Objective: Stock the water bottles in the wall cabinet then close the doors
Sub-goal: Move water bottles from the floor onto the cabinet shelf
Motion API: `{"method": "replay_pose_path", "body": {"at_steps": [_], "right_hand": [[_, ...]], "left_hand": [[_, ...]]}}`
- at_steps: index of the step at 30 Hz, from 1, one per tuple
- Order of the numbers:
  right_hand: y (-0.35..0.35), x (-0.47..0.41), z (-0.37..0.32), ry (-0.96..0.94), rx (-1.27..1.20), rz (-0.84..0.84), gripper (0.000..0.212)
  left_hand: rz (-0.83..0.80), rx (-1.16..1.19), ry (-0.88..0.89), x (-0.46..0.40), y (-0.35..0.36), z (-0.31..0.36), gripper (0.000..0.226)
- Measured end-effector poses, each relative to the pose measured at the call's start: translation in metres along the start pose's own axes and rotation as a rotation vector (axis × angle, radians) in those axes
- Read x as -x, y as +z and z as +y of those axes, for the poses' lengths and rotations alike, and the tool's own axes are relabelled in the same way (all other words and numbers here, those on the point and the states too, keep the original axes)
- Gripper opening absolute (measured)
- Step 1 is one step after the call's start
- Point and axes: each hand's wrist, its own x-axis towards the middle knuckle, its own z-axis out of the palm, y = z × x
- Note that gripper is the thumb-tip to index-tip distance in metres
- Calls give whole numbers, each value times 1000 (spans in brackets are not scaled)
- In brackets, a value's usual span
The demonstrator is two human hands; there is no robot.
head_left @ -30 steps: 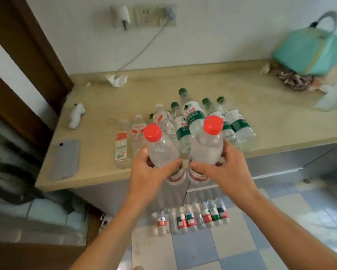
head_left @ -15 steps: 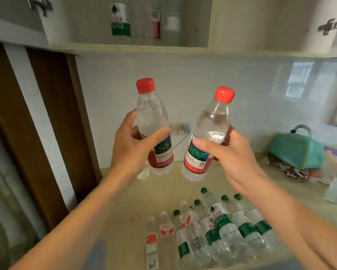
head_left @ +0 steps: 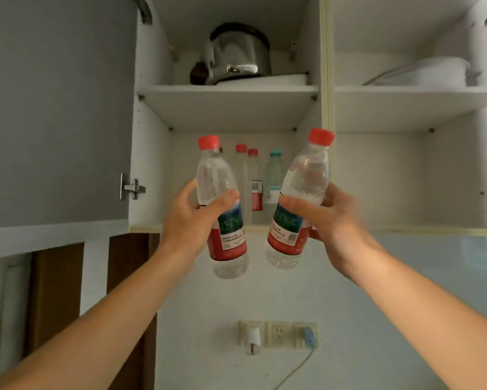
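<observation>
1. Red-capped left bottle (head_left: 222, 204): gripped about its middle by the left hand (head_left: 193, 218), thumb laid across the front and fingers curled behind; held nearly upright, just before the lower left compartment.
2. Right bottle (head_left: 298, 204), also red-capped: gripped by the right hand (head_left: 329, 218), thumb pressed over the label and fingers wrapped behind; tilted with the cap to the right, crossing the central divider (head_left: 327, 80).
3. Wall cabinet (head_left: 231, 105): doors are seen open; the left door (head_left: 56, 108) is swung outward on its hinge (head_left: 131, 188).
4. Stored bottles (head_left: 252, 175): stood upright at the back of the lower left compartment, two red-capped and one teal-capped.
5. Metal pot (head_left: 238, 53): kept on the upper left shelf.
6. Wall sockets (head_left: 277, 333): mounted below the cabinet, apart from both bottles.
</observation>
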Motion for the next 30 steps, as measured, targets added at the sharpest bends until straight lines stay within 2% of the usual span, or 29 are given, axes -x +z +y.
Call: {"method": "replay_pose_path", "body": {"at_steps": [4,9,12,14,15,18,22,26,30], "right_hand": [[1,-54,6,-4,26,11,38],[8,-111,31,45,75,112,39],[15,-138,40,32,120,142,36],[22,-151,46,27,151,135,38],[26,-156,51,29,160,130,41],[33,-167,65,26,220,139,44],[28,-169,81,-31,381,158,45],[14,-164,96,15,562,43,58],[8,-167,100,58,543,-54,64]], "left_hand": [[42,1,-26,-58,3,-1,32],[56,-11,-51,-121,9,-23,35],[43,-58,-22,-148,18,-41,68],[42,-99,-5,-161,24,-52,81],[36,-113,-7,-165,26,-58,82],[-12,-177,32,-175,29,-74,64],[-136,-352,110,-180,18,-83,73],[-278,-482,87,-179,0,-90,61],[-283,-528,105,-179,2,-92,63]]}}
